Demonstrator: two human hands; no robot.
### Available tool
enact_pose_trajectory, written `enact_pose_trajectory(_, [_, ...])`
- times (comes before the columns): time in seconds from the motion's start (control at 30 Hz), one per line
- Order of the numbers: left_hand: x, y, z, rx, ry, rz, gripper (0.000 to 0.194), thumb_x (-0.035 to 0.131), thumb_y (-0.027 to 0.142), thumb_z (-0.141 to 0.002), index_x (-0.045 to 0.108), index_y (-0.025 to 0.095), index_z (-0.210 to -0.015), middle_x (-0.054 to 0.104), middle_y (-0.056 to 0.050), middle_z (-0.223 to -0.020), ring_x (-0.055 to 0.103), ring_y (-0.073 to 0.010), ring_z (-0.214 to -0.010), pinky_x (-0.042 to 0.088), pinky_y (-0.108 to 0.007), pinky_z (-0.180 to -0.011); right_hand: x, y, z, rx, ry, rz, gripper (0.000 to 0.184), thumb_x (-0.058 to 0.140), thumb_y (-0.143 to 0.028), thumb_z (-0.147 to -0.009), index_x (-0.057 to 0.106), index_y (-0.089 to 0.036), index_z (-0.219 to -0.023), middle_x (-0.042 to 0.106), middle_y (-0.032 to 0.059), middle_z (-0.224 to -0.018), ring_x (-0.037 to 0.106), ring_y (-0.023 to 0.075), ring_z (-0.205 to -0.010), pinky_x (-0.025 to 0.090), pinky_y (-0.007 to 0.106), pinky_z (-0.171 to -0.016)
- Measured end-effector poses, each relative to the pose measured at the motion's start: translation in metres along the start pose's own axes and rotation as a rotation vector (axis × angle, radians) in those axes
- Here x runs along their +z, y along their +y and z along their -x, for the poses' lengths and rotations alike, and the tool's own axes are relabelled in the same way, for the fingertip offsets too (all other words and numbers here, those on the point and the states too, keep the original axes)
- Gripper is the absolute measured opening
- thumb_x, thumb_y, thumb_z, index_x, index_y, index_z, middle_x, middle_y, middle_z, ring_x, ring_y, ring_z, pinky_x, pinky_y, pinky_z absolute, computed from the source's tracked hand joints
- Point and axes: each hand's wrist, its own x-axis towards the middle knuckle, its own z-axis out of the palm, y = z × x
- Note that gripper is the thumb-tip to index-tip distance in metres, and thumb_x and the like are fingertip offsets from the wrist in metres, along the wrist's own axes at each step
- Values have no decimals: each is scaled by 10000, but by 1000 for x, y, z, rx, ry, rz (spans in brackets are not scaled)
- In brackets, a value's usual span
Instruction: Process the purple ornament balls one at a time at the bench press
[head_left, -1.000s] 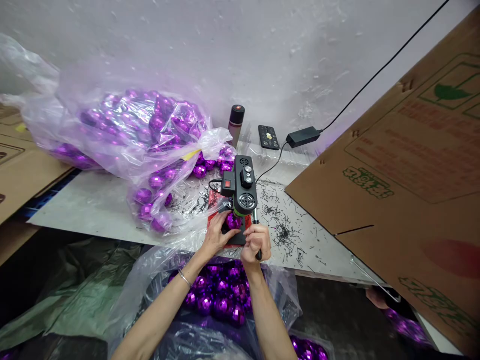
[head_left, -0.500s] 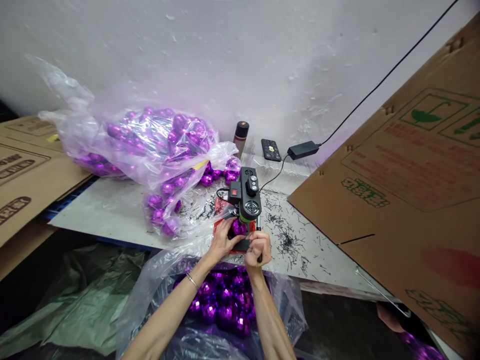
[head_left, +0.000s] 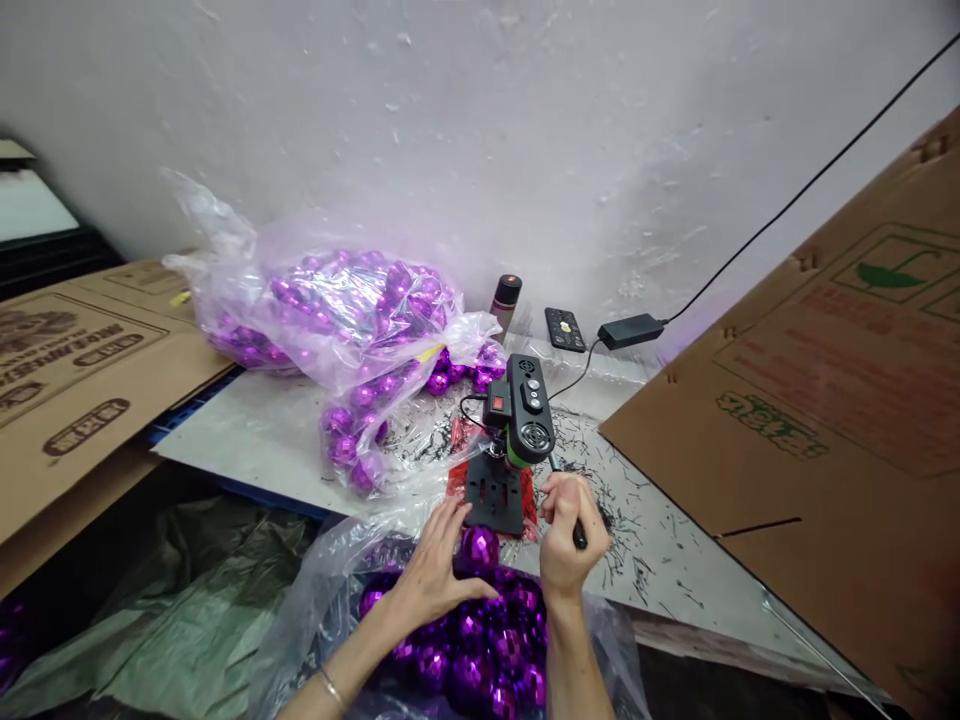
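Note:
My left hand (head_left: 433,570) holds a purple faceted ball (head_left: 480,547) in its fingertips, just above a clear bag of several more purple balls (head_left: 465,650) at the table's near edge. My right hand (head_left: 564,525) is closed around the black lever handle (head_left: 576,535) of a small black bench drill (head_left: 521,420). The drill's flat black base (head_left: 493,494) sits on a red sheet and has nothing on it.
A big clear bag of purple balls (head_left: 337,310) lies at the back left of the white tabletop (head_left: 255,430). Dark shavings (head_left: 600,480) litter the surface right of the drill. Cardboard sheets (head_left: 825,400) lean at the right, another at the left (head_left: 75,370). A bottle (head_left: 506,300), a remote and a power adapter (head_left: 630,331) stand by the wall.
My left hand has pulled the purple ball off the drill base toward the near bag. My right hand stays on the lever. The view has shifted left and down.

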Motion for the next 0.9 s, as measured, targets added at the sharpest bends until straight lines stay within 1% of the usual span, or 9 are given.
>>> enact_pose_trajectory(0.07, [-17,-11,-29,-26,-6,-61,695,603,539,-1003,413,248,-1604,502,-183,-1619,506,-367,-1487,487,-598,-1173,1,4,5,-30,5,11,405,497,-249,-1056,505,-219,-652,540,-16,-654,576,140,-676,422,288,-642])
enact_pose_trajectory(0.13, [-32,-28,-82,-61,69,-147,515,487,359,-1059,483,224,-1556,564,-164,-1562,535,-328,-1457,453,-588,-1205,1,6,7,-53,4,15,390,494,-223,-1052,511,-218,-662,549,-16,-661,572,137,-672,420,289,-638])
enact_pose_trajectory(0.2, [-44,-46,-144,-87,101,-258,484,484,191,-1001,558,160,-1478,590,-197,-1515,521,-336,-1456,415,-590,-1229,1,6,7,-69,-2,21,385,490,-207,-1049,517,-216,-665,559,-15,-672,568,133,-663,424,291,-641])
enact_pose_trajectory(0.27, [-49,-61,-196,-91,4,-323,533,531,60,-878,615,142,-1398,595,-216,-1497,494,-362,-1467,401,-602,-1223,-1,7,7,-80,-12,36,391,484,-203,-1048,519,-215,-658,568,-12,-678,571,134,-661,429,297,-646])
enact_pose_trajectory(0.37, [-52,-75,-238,-112,-69,-328,493,524,-12,-798,675,137,-1242,640,-235,-1406,518,-395,-1420,393,-637,-1190,-2,8,7,-88,-25,51,398,473,-188,-1046,515,-217,-652,574,-9,-681,581,139,-669,431,302,-652])
enact_pose_trajectory(0.5, [-59,-85,-244,-174,-45,-303,356,515,5,-821,673,127,-1116,650,-266,-1293,551,-432,-1341,405,-659,-1133,-2,9,8,-91,-29,52,409,458,-175,-1045,497,-224,-641,557,-12,-664,588,145,-679,434,307,-663])
enact_pose_trajectory(0.63, [-74,-85,-226,-262,4,-257,372,663,100,-826,628,100,-1196,678,-242,-1175,604,-447,-1253,426,-655,-1116,-1,8,7,-79,-27,36,401,455,-180,-1048,497,-223,-651,566,-11,-676,589,141,-685,438,303,-666])
enact_pose_trajectory(0.77, [-83,-61,-187,-513,84,302,572,807,338,-817,568,162,-1306,704,-151,-1210,689,-331,-1143,556,-516,-1037,2,3,2,-42,-15,12,403,463,-222,-1055,491,-227,-653,551,-9,-669,578,146,-680,434,306,-643])
enact_pose_trajectory(0.9, [-77,-29,-141,-664,90,843,488,741,481,-875,609,181,-1236,725,-138,-1232,737,-262,-1072,620,-426,-943,5,-3,-6,8,2,4,412,469,-278,-1063,482,-231,-655,529,-15,-653,543,136,-636,414,299,-599])
